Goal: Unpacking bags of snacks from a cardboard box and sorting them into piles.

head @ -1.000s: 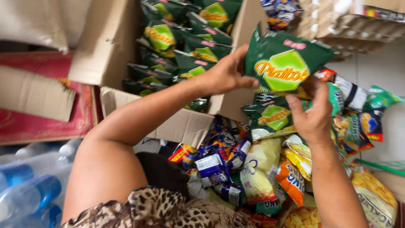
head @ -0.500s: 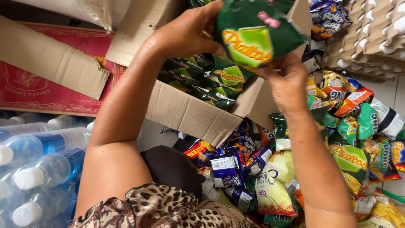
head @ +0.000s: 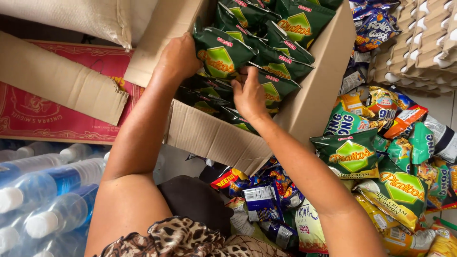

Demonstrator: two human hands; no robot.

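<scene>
My left hand [head: 178, 57] grips the left edge of a dark green snack bag [head: 221, 52] over an open cardboard box [head: 214, 135]. My right hand [head: 248, 95] is just below the bag, its fingers against the bag's lower edge and the green bags [head: 281, 62] packed in the box. Several of the same green bags fill the box.
More snack bags in green [head: 352, 154], blue [head: 259, 202] and orange lie in a heap at the right and below the box. Water bottles [head: 52, 190] lie at the lower left. A red carton [head: 43, 114] and cardboard flap sit at the left, egg trays [head: 423, 43] at the upper right.
Both hands have carried the green bag from up in the air down into the box. The view has tilted toward the box.
</scene>
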